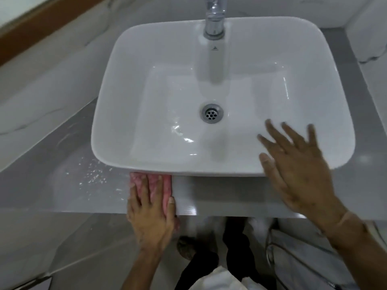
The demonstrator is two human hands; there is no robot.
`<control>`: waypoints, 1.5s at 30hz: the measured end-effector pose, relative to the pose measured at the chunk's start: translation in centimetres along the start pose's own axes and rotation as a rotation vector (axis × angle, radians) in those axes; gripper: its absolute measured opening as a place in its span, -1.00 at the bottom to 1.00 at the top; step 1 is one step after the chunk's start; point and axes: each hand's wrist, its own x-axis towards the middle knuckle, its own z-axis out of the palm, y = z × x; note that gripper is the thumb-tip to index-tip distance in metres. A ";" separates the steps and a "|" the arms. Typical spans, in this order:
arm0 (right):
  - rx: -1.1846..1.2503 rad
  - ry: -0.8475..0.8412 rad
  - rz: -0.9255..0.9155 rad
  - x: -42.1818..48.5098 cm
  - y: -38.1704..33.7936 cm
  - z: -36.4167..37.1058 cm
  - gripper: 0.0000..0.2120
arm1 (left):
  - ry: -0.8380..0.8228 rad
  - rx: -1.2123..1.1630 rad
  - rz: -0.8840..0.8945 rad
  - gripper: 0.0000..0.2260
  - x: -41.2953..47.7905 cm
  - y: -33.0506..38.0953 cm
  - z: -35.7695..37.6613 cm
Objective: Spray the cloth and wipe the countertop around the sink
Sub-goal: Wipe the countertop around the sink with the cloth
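Note:
A pink cloth [166,188] lies on the grey countertop [219,197] just in front of the white basin [209,30], partly tucked under its front rim. My left hand [150,212] presses flat on the cloth, fingers spread over it, thumb at its right edge. My right hand [297,166] hovers with fingers apart over the basin's front right corner, holding nothing. No spray bottle is in view.
Wet droplets [94,174] speckle the countertop left of the cloth. A chrome tap [214,19] stands at the basin's back, and a drain [212,113] sits in its middle. Marble-look walls close in left and right. Below the counter edge are my legs and the floor.

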 end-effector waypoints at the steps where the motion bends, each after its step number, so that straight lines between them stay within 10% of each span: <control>1: 0.014 -0.022 -0.050 0.5 -1.8 0.1 -0.41 | 0.004 -0.037 -0.017 -0.41 -0.2 0.9 0.1; 10: -0.075 -0.065 -0.836 9.7 -22.6 3.8 -0.35 | -0.055 -0.094 0.129 -0.52 -1.6 1.8 1.2; 27: 0.178 -0.039 -0.764 11.4 -24.2 5.9 -0.36 | -0.013 0.083 -0.255 -0.33 8.6 -25.3 -4.9; 39: 0.206 -0.139 -0.673 10.5 -24.6 4.2 -0.33 | -0.105 0.140 0.098 -0.45 6.7 -18.1 -2.9; 45: 0.213 -0.111 -0.675 10.8 -24.4 4.7 -0.33 | 0.004 -0.003 -0.240 -0.46 10.9 -24.0 -5.0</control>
